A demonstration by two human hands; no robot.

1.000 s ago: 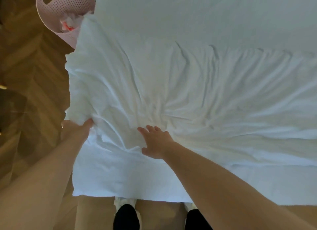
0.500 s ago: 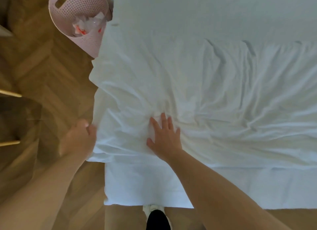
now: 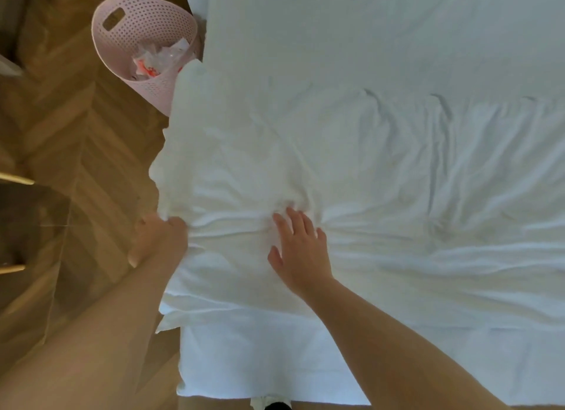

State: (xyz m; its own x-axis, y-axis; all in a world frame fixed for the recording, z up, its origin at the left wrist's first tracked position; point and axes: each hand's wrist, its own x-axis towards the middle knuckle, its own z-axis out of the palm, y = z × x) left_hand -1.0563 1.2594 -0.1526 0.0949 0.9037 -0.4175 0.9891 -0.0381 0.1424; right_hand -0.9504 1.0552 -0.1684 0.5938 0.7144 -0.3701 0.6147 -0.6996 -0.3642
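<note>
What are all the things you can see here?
sheet: one, white, wrinkled, spread on the bed
bed: one, white, fills the right and the top
basket: one, pink with little holes, on the floor by the bed's far left corner
scraps: several, white and red, inside the basket
floor: one, brown wood in a zigzag pattern, on the left
shoe: one, white and black, at the bottom edge
left hand: one, grips the sheet's left edge
right hand: one, lies flat on the sheet, fingers spread
</note>
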